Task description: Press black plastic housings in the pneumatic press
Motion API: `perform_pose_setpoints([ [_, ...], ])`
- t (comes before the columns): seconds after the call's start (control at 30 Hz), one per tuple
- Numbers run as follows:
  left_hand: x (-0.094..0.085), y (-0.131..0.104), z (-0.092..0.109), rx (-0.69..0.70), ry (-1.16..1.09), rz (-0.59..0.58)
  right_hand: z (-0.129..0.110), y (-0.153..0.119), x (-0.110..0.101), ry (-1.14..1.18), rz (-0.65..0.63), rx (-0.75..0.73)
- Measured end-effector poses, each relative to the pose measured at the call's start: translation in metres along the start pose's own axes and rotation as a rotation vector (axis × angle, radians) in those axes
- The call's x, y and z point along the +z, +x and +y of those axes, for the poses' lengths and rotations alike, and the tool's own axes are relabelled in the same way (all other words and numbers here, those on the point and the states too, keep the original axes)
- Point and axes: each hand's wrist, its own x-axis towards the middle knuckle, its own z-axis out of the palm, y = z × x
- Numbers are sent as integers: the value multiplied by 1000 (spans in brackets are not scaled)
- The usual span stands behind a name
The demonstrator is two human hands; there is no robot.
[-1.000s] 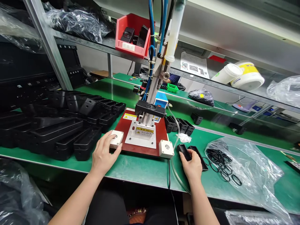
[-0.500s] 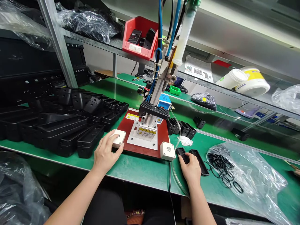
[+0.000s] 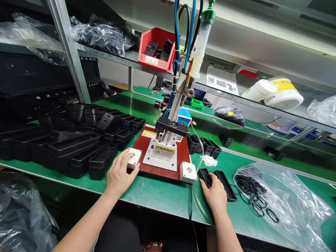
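Observation:
My left hand (image 3: pixel 119 175) rests with fingers apart on the left white push-button box (image 3: pixel 134 158), fingertips over its button. My right hand (image 3: pixel 214 192) has its fingers closed on one end of an open black plastic case (image 3: pixel 205 177) lying on the bench. Beside it is a second black case (image 3: pixel 226 185). Between my hands stands a small press (image 3: pixel 168 135) on a red base board (image 3: pixel 148 172), with a black ribbed part (image 3: pixel 172 126) on its top. The right push-button box (image 3: pixel 188 172) sits at the board's corner, untouched.
Many black cases (image 3: pixel 70 145) are piled at left. Black rubber rings (image 3: pixel 258 203) lie on and beside a clear plastic bag (image 3: pixel 294 206) at right. More black cases (image 3: pixel 207 146) stand behind the press. A red bin (image 3: pixel 154 63) is on the shelf; a clear tube (image 3: pixel 202 210) hangs over the bench edge.
The view has shifted slightly, so the bench sits a little lower in the picture. Both hands keep the same places on the button box and the black case.

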Motion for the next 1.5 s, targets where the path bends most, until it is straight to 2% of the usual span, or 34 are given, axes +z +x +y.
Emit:
perform_pose_setpoints([
  [0.17,0,0,0,-3,-27,-12,3,-1,-1,89,2,61],
  [0.3,-1,0,0,-4,-38,-7,6,-1,-4,235,102,149],
  [0.43,0,0,-1,0,-49,0,-2,-2,-12,317,229,180],
  [0.73,-1,0,-1,-3,-71,-20,-37,-7,-30,593,435,28],
  [0.97,0,0,-2,3,-95,-13,-51,-13,-40,655,524,-121],
  [1.17,-1,1,-1,34,-91,0,-65,-23,-56,877,475,-95],
  [1.27,-7,3,0,77,-58,103,-73,-27,-63,1019,405,-22],
  [1.37,-16,-1,11,170,-81,228,-84,-31,-66,1136,327,17],
  [1.43,-22,-9,29,212,-200,192,-94,-36,-69,1210,289,3],
  [1.5,-25,-18,51,224,-375,58,-107,-43,-71,1293,255,-18],
])
